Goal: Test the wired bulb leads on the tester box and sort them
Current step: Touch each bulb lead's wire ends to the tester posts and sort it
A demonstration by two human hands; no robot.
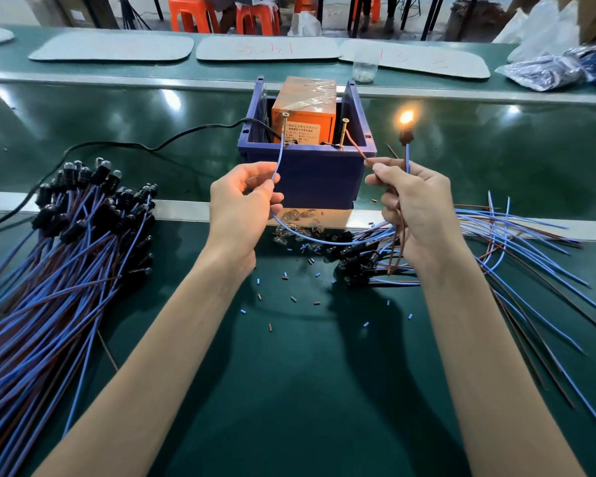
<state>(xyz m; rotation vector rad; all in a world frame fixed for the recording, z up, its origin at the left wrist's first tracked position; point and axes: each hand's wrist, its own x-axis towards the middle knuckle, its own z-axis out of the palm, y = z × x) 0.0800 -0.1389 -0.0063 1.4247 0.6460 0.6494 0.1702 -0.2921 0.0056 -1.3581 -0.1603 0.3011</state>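
An orange tester box (303,111) sits in a blue bin (310,173) with two upright screw terminals. My left hand (245,208) pinches a blue lead (278,160) whose tip touches the left screw (285,127). My right hand (417,208) grips the same bulb's wires, and its brown lead (356,149) reaches the right screw (343,132). The bulb (406,118) above my right hand glows orange.
A big bundle of wired bulbs (69,235) lies on the left of the green belt. A smaller pile of wired bulbs (496,242) fans out to the right. Loose glass bulbs (296,228) and insulation scraps (289,297) lie in front of the bin. A black power cord (152,146) runs left.
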